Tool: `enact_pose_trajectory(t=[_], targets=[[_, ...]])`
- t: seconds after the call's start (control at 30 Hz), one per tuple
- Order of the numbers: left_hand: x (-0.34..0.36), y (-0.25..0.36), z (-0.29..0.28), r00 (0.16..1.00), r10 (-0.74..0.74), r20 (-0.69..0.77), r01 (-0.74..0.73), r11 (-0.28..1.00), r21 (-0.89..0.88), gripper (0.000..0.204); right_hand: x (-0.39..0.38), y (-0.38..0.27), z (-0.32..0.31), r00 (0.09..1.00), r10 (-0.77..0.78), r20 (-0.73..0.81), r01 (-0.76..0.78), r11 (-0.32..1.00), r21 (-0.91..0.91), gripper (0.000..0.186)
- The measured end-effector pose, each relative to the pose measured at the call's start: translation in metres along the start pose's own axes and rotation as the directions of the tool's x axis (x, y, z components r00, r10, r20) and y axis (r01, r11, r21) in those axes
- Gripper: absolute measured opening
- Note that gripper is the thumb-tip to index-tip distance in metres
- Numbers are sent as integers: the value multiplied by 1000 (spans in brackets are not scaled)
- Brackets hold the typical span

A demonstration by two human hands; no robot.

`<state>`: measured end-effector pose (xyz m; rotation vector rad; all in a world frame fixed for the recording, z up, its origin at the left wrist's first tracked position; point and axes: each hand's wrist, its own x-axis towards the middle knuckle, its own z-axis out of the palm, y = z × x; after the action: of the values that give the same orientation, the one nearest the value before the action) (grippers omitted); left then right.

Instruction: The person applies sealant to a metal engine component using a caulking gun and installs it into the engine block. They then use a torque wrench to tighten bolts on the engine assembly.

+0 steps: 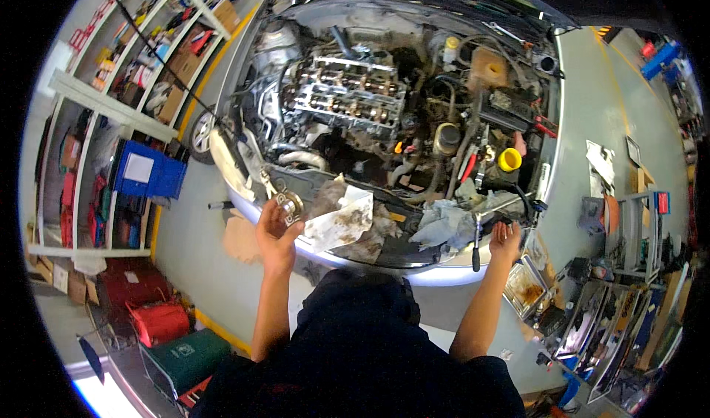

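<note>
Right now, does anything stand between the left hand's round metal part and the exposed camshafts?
Yes, in this view: a curved grey hose lies between the round metal part and the camshafts; its height relative to the left hand is unclear.

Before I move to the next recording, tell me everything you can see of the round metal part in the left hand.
The round metal part looks silvery and brownish, with rounded openings or recesses in its visible face. The left hand grips its lower left side, and it appears just left of the stained white sheet; whether part and sheet touch is unclear. Finer details are too small to tell.
</note>
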<state>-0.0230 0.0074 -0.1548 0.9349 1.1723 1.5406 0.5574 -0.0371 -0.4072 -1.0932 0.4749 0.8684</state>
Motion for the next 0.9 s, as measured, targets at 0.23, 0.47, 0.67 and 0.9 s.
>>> enact_pose_trajectory(t=[0.23, 0.47, 0.67, 0.9], targets=[[-25, 12, -24, 997, -62, -47, 66, 994, 92, 73, -52, 2, 10, 999, -47, -25, 43, 987, -154, 47], [-37, 33, -50, 998, -70, -10, 70, 978, 196, 73, -144, 82, 43, 872, -449, 192, 488, 825, -286, 31], [-9, 31, -74, 993, -63, 104, 49, 990, 133, 77, -305, 186, 106, 645, -34, 763, 521, 750, -408, 32], [68, 27, -95, 916, 11, 401, 31, 995, -99, 73, -439, 278, 178, 228, 358, 905, 256, 875, -411, 63]])
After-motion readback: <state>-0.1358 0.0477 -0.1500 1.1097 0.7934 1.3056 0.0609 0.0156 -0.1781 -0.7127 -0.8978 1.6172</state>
